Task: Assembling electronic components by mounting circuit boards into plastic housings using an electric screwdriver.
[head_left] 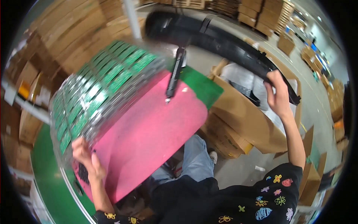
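My right hand (278, 95) is raised over a carton at the right, its fingers closed at the lower edge of a long, curved black plastic part (223, 39). That part slants from the top middle down to the right. My left hand (89, 160) is at the left end of a pink mat (149, 130), with its fingers curled; what they hold, if anything, is hidden. Beside it are a small heap of dark screws (82, 173) and a stack of clear plastic trays (112, 112) with green circuit boards (113, 72). A black electric screwdriver (175, 74) hangs upright above the mat.
An open carton (246, 115) with white foam-like wrapping (242, 76) stands right of the mat. Green table surface (203, 87) shows past the mat's far edge. A metal post (131, 18) rises behind the trays. Stacked cardboard boxes (71, 33) fill the left background.
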Demonstrator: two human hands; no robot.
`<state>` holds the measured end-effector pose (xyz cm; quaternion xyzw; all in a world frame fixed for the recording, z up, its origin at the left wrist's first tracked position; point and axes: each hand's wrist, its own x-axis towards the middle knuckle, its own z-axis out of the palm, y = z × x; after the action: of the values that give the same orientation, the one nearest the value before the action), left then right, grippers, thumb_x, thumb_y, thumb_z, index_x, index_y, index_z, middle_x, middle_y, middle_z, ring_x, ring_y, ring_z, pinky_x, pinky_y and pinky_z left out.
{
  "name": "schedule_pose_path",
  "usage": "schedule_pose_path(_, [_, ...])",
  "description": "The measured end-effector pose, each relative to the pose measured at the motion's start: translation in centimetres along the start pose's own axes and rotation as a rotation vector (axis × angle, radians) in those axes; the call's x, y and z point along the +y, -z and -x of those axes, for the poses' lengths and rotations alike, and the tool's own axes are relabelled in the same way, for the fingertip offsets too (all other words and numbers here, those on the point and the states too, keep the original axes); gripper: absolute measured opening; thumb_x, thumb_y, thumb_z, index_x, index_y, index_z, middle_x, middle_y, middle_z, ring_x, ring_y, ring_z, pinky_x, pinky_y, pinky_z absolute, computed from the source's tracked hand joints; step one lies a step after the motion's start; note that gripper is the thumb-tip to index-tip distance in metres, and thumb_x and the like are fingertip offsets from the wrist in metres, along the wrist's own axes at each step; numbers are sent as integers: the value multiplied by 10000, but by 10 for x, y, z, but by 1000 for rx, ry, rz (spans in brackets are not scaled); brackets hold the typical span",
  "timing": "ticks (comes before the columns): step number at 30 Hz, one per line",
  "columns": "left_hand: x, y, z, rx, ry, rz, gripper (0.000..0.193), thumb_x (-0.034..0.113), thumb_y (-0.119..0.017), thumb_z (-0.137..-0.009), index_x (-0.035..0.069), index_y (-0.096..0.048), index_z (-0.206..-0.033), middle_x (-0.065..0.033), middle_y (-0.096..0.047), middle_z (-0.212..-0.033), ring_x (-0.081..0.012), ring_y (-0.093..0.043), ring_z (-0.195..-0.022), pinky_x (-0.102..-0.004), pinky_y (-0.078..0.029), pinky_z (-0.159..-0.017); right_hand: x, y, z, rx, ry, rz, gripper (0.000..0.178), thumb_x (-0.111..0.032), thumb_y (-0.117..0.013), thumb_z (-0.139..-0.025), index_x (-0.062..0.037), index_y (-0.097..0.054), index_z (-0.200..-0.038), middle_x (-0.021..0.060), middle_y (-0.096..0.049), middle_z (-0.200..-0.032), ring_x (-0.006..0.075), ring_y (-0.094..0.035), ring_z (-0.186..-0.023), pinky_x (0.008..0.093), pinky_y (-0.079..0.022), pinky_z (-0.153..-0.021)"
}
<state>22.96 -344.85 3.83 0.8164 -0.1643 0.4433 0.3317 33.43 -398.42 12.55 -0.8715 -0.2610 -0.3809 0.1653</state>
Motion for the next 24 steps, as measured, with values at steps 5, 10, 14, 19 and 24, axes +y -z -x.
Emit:
schedule_pose_path(5, [0,13,-6,-17,316,223,180,183,-434,-875,36,-424,-978,-119,-462,-989,-198,-450,-927,-344,-358,-887,-60,-71,-11,-355,593,-37,299,-197,-616,-593,-116,-545,-872,22,-493,-764,209,-491,-672,335,-379,-571])
schedule_pose_path(10, [11,27,-10,-493,491,187,370,150,-608,-827,31,-509,-1163,-98,-589,-1015,-193,-561,-927,-321,-441,-825,-123,-110,11,-588,860,-111,222,-218,-565,-697,-180,-541,-915,-34,-472,-780,134,-513,-727,283,-414,-580])
schedule_pose_path(14, [2,25,-2,-821,320,-50,332,193,-663,-787,36,-569,-1064,-129,-622,-993,-304,-599,-931,-398,-481,-815,-160,-126,8,-782,914,-117,213,-197,-574,-692,-164,-556,-902,-29,-503,-797,123,-537,-711,287,-442,-505])
schedule_pose_path(19, [-3,22,8,-835,271,-118,219,162,-648,-792,1,-585,-927,-155,-593,-864,-367,-573,-858,-433,-467,-728,-193,-148,-55,-887,767,-536,254,-220,-681,-748,-96,-561,-935,39,-501,-777,227,-536,-720,331,-455,-556])
schedule_pose_path(24, [-6,31,7,-847,289,-135,215,173,-652,-786,7,-596,-911,-138,-603,-865,-349,-581,-857,-430,-470,-729,-247,-197,-130,-457,714,-435,294,-165,-692,-749,-72,-571,-1001,94,-580,-912,287,-543,-871,367,-442,-731])
